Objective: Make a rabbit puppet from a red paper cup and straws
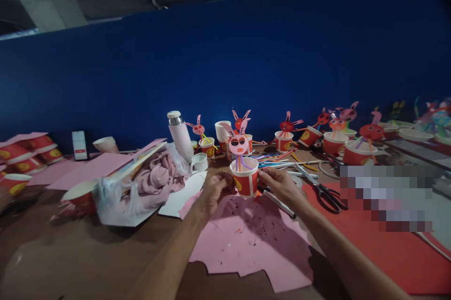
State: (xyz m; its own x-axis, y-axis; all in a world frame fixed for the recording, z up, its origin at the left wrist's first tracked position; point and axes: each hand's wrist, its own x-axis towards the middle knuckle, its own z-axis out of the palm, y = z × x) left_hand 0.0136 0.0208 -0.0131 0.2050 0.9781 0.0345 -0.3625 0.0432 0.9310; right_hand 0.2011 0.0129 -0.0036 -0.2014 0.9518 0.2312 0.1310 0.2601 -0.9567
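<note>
A red and white paper cup (pixel 245 177) stands on the table, just beyond a sheet of pink paper (pixel 252 239), with a pink paper rabbit face (pixel 238 144) on straws rising out of it. My left hand (pixel 214 193) touches the cup's left side with curled fingers. My right hand (pixel 280 184) grips the cup's right side, fingers bent around it. A white pen or stick (pixel 280 204) lies under my right wrist.
Several finished cup rabbits (pixel 333 138) line the back along the blue wall. Black scissors (pixel 324 192) and loose straws (pixel 282 161) lie to the right on red paper (pixel 387 253). A white flask (pixel 179 135), a mug (pixel 199 162), a plastic bag with pink cloth (pixel 148 182) and stacked cups (pixel 28 154) sit left.
</note>
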